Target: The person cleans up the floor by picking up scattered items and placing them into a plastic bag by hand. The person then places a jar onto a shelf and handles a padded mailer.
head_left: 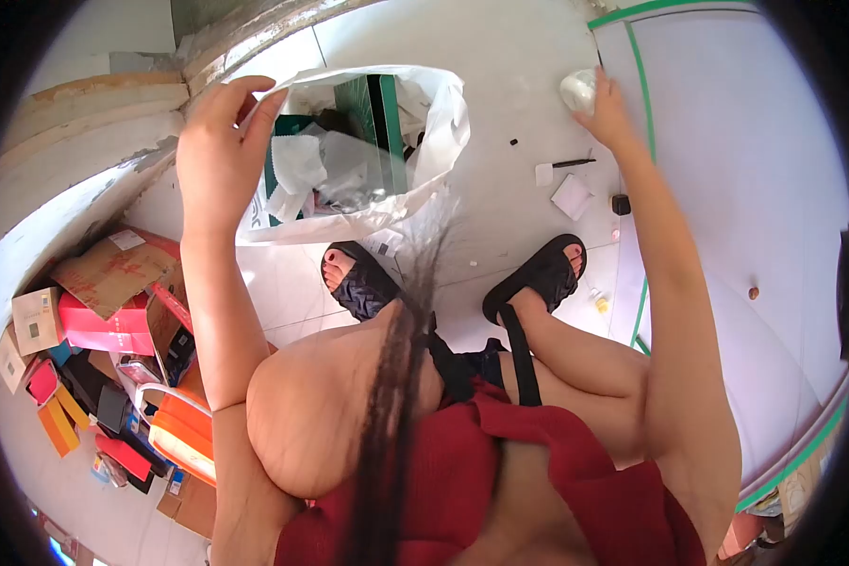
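My left hand [231, 132] is closed on the rim of a white plastic bag [448, 123], pinching its left edge between thumb and fingers. The bag's mouth gapes wide. Inside it lie a green box [391, 132], a crumpled white paper [297, 165] and clear plastic film [354, 170]. Out to the right, my right hand [608, 113] is closed around a whitish, shiny crumpled wad [578, 91] at floor level. What the wad is made of I cannot make out.
Small litter lies on the tiled floor: a white paper square [573, 195], a thin black stick [574, 162] and a small black cube [620, 204]. A pale panel with green edging [726, 170] stands at right. Boxes [113, 274] are heaped at left near an orange-and-white container [184, 434].
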Demonstrator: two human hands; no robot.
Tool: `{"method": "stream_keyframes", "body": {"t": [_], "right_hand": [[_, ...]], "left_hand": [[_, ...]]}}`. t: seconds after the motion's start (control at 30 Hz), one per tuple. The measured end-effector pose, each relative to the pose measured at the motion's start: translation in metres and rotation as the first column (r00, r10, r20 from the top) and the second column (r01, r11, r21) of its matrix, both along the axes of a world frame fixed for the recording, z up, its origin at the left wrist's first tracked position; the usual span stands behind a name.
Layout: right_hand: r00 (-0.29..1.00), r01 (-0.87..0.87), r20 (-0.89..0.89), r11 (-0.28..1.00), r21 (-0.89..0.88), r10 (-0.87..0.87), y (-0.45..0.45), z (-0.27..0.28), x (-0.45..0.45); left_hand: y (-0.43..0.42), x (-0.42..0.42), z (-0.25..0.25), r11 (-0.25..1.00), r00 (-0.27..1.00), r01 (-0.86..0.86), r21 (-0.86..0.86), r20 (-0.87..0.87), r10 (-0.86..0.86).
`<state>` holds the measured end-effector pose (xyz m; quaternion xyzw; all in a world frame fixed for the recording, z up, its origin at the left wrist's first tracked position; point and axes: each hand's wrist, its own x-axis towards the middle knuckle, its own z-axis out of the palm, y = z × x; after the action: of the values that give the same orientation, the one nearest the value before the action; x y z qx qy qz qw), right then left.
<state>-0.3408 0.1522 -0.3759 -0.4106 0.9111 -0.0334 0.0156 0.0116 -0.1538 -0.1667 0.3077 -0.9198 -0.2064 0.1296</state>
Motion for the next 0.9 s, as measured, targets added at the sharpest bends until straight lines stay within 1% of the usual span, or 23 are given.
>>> {"method": "stream_keyframes", "body": {"t": [0.03, 0.07, 0.1, 0.13, 0.2, 0.23, 0.27, 0.3, 0.33, 0.4, 0.47, 0.53, 0.57, 0.6, 0.63, 0.67, 0.7, 0.73, 0.8, 0.83, 0.87, 0.9], "right_hand": [[0.972, 0.007, -0.234, 0.998, -0.061, -0.021, 0.002, -0.004, 0.008], [0.974, 0.011, -0.225, 0.999, -0.050, -0.022, 0.000, -0.001, 0.013], [0.971, -0.213, -0.116, 0.977, -0.018, 0.209, -0.008, 0.009, 0.015], [0.905, -0.425, -0.002, 0.905, -0.013, 0.425, -0.014, 0.013, 0.018], [0.763, -0.636, 0.088, 0.768, -0.079, 0.640, -0.028, -0.005, 0.034], [0.767, -0.631, 0.089, 0.772, -0.077, 0.636, -0.037, -0.009, 0.043], [0.775, -0.627, 0.176, 0.773, 0.096, 0.607, -0.048, -0.012, 0.052], [0.785, -0.619, 0.258, 0.740, 0.265, 0.564, -0.056, -0.014, 0.057], [0.784, -0.619, 0.258, 0.741, 0.261, 0.564, -0.060, -0.017, 0.059], [0.849, -0.518, 0.250, 0.827, 0.220, 0.466, -0.066, -0.023, 0.061], [0.859, -0.494, 0.275, 0.842, 0.218, 0.433, -0.057, -0.038, 0.060], [0.871, -0.466, 0.282, 0.857, 0.219, 0.402, -0.040, -0.047, 0.056], [0.868, -0.378, 0.372, 0.924, 0.063, 0.330, -0.030, -0.046, 0.055], [0.842, -0.267, 0.462, 0.959, -0.093, 0.279, -0.033, -0.036, 0.058], [0.826, -0.096, 0.538, 0.983, -0.157, 0.166, -0.040, -0.025, 0.060], [0.782, 0.088, 0.620, 0.974, -0.210, 0.063, -0.049, 0.001, 0.066], [0.770, 0.158, 0.626, 0.913, -0.375, 0.124, -0.061, 0.029, 0.074], [0.760, 0.230, 0.621, 0.816, -0.530, 0.189, -0.075, 0.060, 0.085], [0.782, 0.115, 0.473, 0.651, -0.751, 0.407, -0.102, 0.121, 0.104], [0.792, -0.073, 0.268, 0.520, -0.851, 0.548, -0.113, 0.156, 0.117], [0.760, -0.257, 0.050, 0.370, -0.893, 0.648, -0.121, 0.187, 0.134], [0.635, -0.307, 0.105, 0.374, -0.875, 0.765, -0.123, 0.206, 0.151]], "left_hand": [[0.000, 0.003, 0.000, 1.000, 1.000, 0.002, 0.007, 0.010, -0.002], [-0.002, 0.006, -0.001, 1.000, 1.000, 0.004, 0.008, -0.008, -0.004], [-0.002, 0.007, -0.003, 1.000, 0.999, 0.008, 0.009, -0.032, -0.008], [0.000, 0.006, -0.003, 1.000, 0.999, 0.024, -0.020, -0.029, -0.024], [0.003, 0.004, -0.009, 0.999, 0.997, 0.043, -0.018, -0.055, -0.044], [0.004, 0.003, -0.010, 0.998, 0.996, 0.048, -0.029, -0.080, -0.050], [0.006, 0.001, -0.009, 0.999, 0.997, 0.043, -0.018, -0.060, -0.044], [0.007, -0.001, -0.007, 0.999, 0.997, 0.046, -0.020, -0.059, -0.048], [0.008, -0.002, -0.005, 0.999, 0.998, 0.045, 0.001, -0.042, -0.045], [0.007, 0.000, -0.004, 0.999, 0.999, 0.039, 0.024, -0.015, -0.039], [0.004, 0.002, -0.007, 0.999, 0.998, 0.051, -0.010, -0.028, -0.051], [0.006, 0.001, -0.006, 0.999, 0.999, 0.036, 0.013, -0.037, -0.036], [0.007, 0.002, -0.005, 0.999, 0.999, 0.015, 0.032, -0.045, -0.014], [0.006, 0.003, -0.005, 0.999, 0.998, 0.031, 0.007, -0.056, -0.031], [0.006, 0.004, -0.006, 0.998, 0.996, 0.048, -0.032, -0.068, -0.050], [0.007, 0.004, -0.006, 0.999, 0.997, 0.037, -0.021, -0.072, -0.039], [0.004, 0.006, -0.010, 0.997, 0.994, 0.063, -0.050, -0.091, -0.067], [0.004, 0.006, -0.010, 1.000, 0.999, 0.009, 0.025, -0.048, -0.008], [0.000, 0.005, -0.010, 0.999, 0.997, 0.032, -0.024, -0.071, -0.034], [-0.001, 0.002, -0.007, 0.999, 0.997, 0.031, -0.038, -0.068, -0.034], [-0.002, -0.001, -0.006, 0.999, 0.997, 0.023, -0.036, -0.079, -0.026], [-0.002, -0.003, -0.006, 1.000, 0.996, 0.014, -0.026, -0.089, -0.016]]}}
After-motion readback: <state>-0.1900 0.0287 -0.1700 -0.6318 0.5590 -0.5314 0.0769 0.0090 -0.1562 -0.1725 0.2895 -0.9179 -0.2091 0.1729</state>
